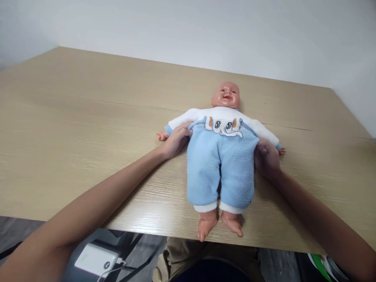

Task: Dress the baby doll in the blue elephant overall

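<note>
A bald baby doll (226, 94) lies on its back on the wooden table (88, 137), arms spread and bare feet toward me at the front edge. It wears a white long-sleeved top (190, 115) with blue cuffs and fuzzy blue pants (205, 164) with white hems. An elephant face (223, 126) with orange ears decorates the pants' upper front. My left hand (178, 141) grips the pants' upper edge at the image-left side, fingers closed. On the other side my right hand (267, 158) is closed on the pants' edge, its fingertips partly hidden by the cloth.
A white wall (188, 35) stands behind the table. Below the front edge, at lower left, a white power bank (95, 260) with a cable lies on a dark surface. At lower right is a partly visible green and white object (320, 266). My lap is beneath the edge.
</note>
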The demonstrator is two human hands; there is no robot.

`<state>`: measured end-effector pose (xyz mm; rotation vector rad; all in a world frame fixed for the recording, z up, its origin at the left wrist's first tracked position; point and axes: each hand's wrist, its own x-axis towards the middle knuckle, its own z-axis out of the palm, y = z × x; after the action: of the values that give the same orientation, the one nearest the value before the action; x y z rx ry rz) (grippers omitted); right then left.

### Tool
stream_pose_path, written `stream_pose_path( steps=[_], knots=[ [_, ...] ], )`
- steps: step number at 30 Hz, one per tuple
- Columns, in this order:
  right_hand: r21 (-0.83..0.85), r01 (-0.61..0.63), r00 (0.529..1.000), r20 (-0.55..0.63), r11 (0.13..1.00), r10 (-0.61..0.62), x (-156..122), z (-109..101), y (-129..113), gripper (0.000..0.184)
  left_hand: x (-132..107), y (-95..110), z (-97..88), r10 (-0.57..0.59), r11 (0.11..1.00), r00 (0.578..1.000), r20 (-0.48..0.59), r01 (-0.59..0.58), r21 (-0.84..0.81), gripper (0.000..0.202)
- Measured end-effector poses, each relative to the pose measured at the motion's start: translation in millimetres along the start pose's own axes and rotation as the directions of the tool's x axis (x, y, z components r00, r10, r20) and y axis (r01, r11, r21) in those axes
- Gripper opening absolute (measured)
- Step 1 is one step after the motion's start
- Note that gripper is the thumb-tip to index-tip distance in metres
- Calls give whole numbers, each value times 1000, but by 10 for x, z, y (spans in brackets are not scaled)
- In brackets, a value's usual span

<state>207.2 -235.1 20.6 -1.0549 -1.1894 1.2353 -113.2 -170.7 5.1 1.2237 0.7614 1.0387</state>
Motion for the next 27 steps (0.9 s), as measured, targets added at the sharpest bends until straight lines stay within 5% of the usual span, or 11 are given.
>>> stream_pose_path(
  steps=[6,12,21,24,27],
  knots=[
    [87,-74,997,33,993,71,8,-36,-8,13,-4,-7,-15,57,998,997,-46,-56,21,23],
    [22,-78,996,55,997,77,8,-83,-158,18,-50,51,-7,204,947,978,-31,-190,260,51],
    [-51,-7,979,201,999,17,494,-87,-522,33,-81,-24,21,448,834,887,-112,-371,408,45],
    [-216,126,983,159,968,-92,737,68,-596,37,-87,-56,10,544,749,835,-82,-439,496,36],
    [-476,276,956,226,835,-187,932,326,-740,33,-111,-39,21,622,636,782,-28,-485,600,28]
  ],
)
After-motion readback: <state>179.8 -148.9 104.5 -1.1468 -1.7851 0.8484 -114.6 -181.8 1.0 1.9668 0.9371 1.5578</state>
